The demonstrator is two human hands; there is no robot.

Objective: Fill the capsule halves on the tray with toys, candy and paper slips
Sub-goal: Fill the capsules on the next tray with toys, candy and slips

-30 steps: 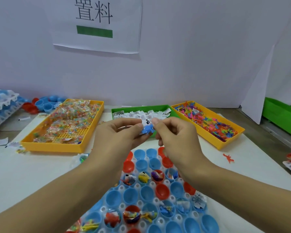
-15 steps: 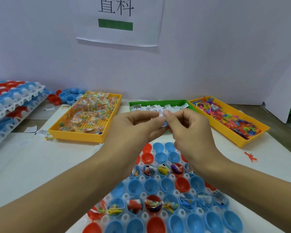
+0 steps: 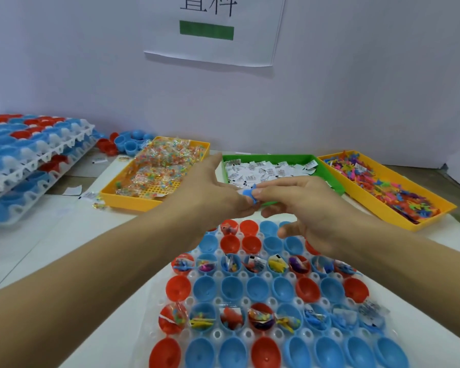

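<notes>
— Capsule halves point(image 3: 258, 288), where are they on your screen?

— I see them seated in the clear tray point(image 3: 154, 306), red and blue, spreading below and nearer than both sets of fingers. Two rows hold toys, candy and slips; the rows between show bare cups.

— And the supply bins?

— Beyond the fingertips: the candy tray point(image 3: 133, 201) past the left hand point(image 3: 210, 192), the green slip tray point(image 3: 322, 166) straight behind the fingers, the toy tray point(image 3: 383, 205) off beyond the right hand point(image 3: 303, 205).

— What are the hands doing?

— They meet above the far end of the tray. A small blue toy point(image 3: 248, 193) sits between them. My right thumb and forefinger pinch it; the other right fingers curl loosely beneath. The left fingertips touch the toy, thumb raised, but I cannot tell whether they grip it.
</notes>
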